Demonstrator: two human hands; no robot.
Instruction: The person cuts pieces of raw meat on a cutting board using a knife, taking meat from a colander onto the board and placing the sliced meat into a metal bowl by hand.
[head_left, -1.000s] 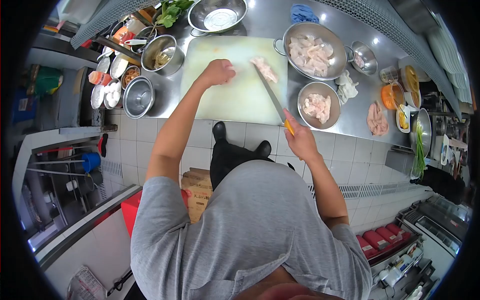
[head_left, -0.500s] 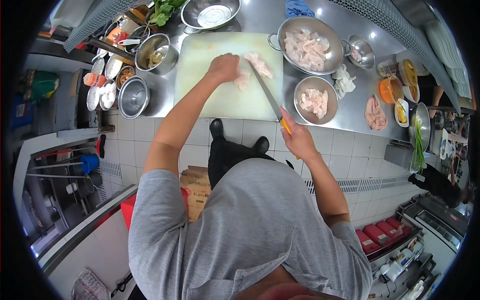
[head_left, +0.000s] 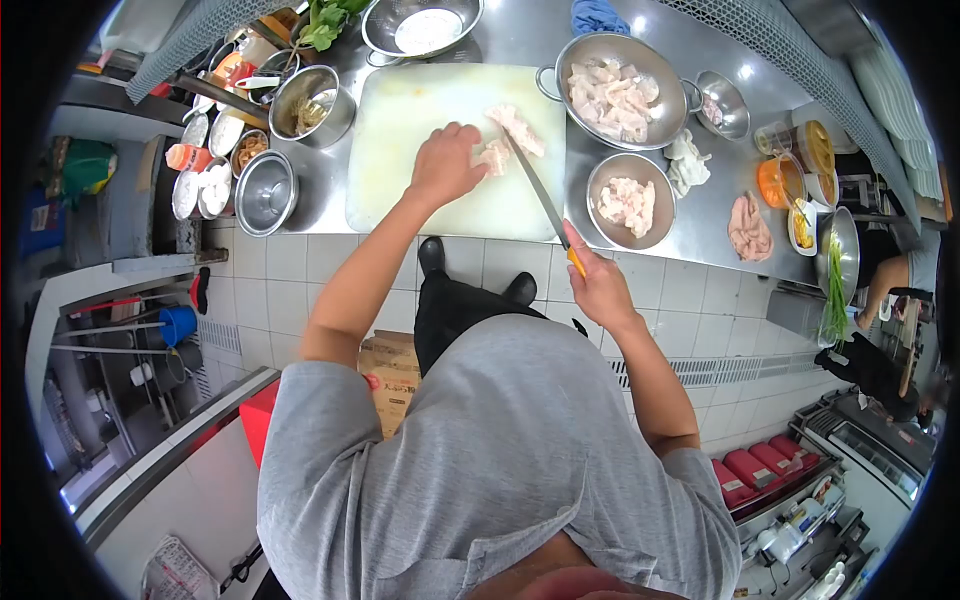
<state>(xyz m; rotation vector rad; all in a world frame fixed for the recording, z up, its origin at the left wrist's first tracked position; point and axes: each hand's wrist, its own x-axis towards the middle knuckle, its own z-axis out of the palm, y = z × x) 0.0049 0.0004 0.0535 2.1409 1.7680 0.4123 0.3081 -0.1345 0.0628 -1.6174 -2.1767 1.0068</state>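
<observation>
My right hand (head_left: 600,285) is wrapped round the yellow handle of a long kitchen knife (head_left: 540,192). Its blade slants up and to the left over a white cutting board (head_left: 400,100), and the tip touches or lies over a pale strip of raw meat, probably chicken (head_left: 522,130). A smaller cut piece of the meat (head_left: 494,157) lies just left of the blade. Beside that piece, my left hand (head_left: 447,165) rests low over the board with fingers apart, seemingly holding nothing; its fingertips are partly hidden.
Right of the board stand a large two-handled bowl (head_left: 665,120) with raw meat and a smaller bowl (head_left: 600,220) with cut pieces. A white cloth (head_left: 687,165) lies near them. Steel pots (head_left: 345,115) stand on the left. Another person (head_left: 875,375) works at far right.
My left hand has moved slightly left and down, away from the meat, and its fingers have opened. The small piece has shifted right, nearer the strip. The knife tip has moved slightly right.
</observation>
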